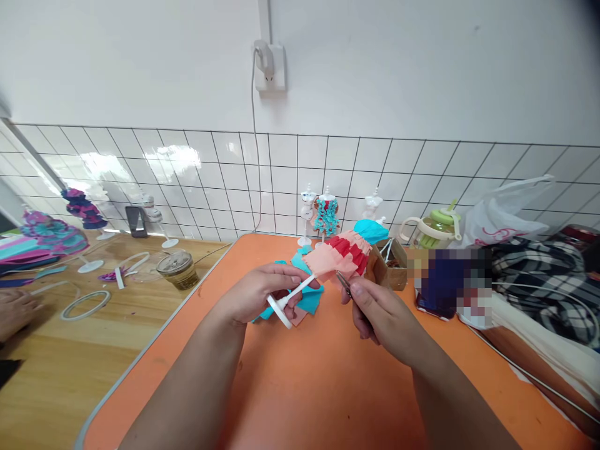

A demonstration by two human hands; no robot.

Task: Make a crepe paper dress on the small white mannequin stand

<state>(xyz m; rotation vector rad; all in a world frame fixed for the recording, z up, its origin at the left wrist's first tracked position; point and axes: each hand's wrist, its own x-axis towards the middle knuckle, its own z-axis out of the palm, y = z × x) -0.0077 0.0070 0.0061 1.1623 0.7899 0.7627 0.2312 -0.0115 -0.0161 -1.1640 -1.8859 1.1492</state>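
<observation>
My left hand point(262, 290) is closed round the white stand point(287, 302) of a small mannequin, tilted so its ruffled paper dress point(341, 253) in pink, red and turquoise points right. My right hand point(375, 309) is closed on a thin metal tool point(344, 283), which looks like scissors or tweezers, with its tip at the pink hem. Both hands hover above the orange table point(304, 387). Turquoise and pink paper pieces point(310, 300) lie under the left hand.
Small white mannequins point(307, 212), one in a turquoise dress point(326, 215), stand by the tiled wall. A brown box point(389, 262), a green-lidded jug point(434, 231), a plastic bag point(506, 212) and plaid cloth point(539, 281) lie right. On the wooden table: a jar point(178, 269), tape rings point(87, 304), dressed stands, another person's hand point(14, 312).
</observation>
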